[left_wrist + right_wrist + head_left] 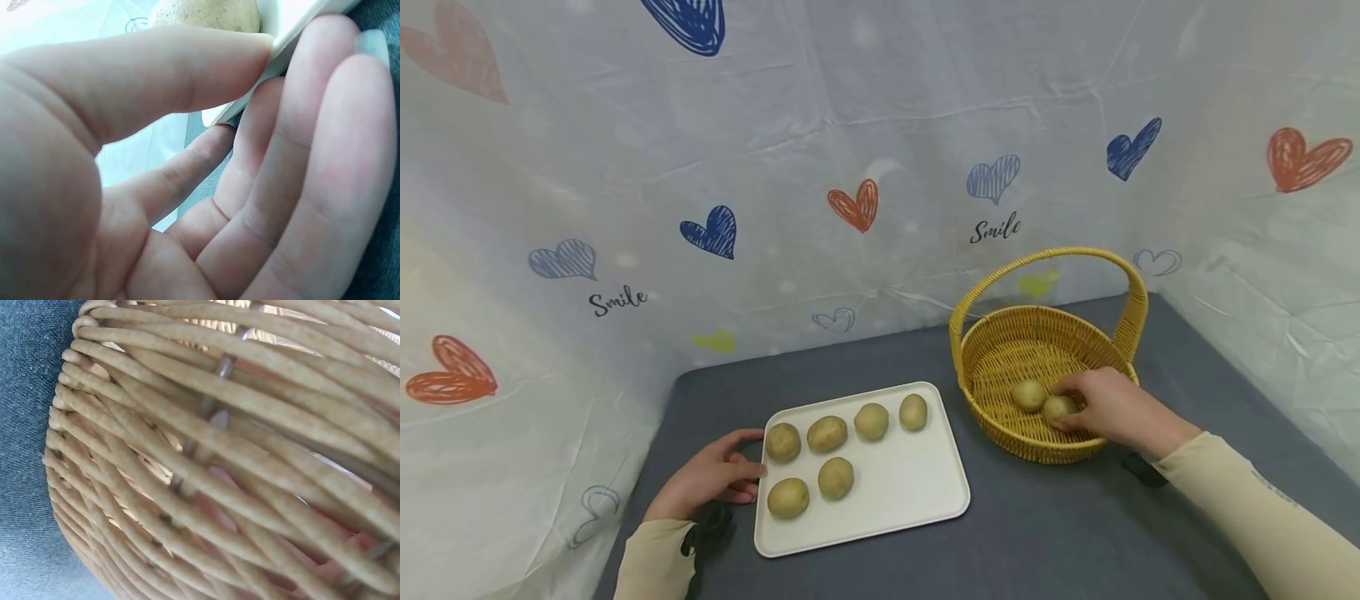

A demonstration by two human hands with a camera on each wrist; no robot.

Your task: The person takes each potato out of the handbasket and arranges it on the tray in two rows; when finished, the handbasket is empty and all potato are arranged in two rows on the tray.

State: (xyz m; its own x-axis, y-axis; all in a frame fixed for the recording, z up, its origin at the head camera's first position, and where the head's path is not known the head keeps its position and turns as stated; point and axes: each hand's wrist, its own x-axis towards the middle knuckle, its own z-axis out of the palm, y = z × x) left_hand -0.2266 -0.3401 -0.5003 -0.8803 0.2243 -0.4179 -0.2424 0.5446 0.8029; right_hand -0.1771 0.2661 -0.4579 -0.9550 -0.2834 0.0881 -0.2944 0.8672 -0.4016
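My right hand [1108, 406] reaches into the yellow wicker basket [992, 421], thumb and fingers around a potato [1057, 410] on its bottom. Beside that potato lies a second one [1028, 395]. At the left, a white tray [898, 492] carries several potatoes, among them one [783, 442] near its left edge. My left hand [711, 473] holds that edge. Its thumb [206, 65] presses the tray rim [300, 25] in the left wrist view, with fingers curled by the underside. The right wrist view shows mostly basket weave [156, 425], with the fingers largely hidden behind it.
The basket's tall arched handle [1052, 254] rises above its bowl. Tray and basket stand side by side on a dark grey cloth-covered table [925, 558]. A white curtain [775, 150] printed with hearts hangs behind and along the sides.
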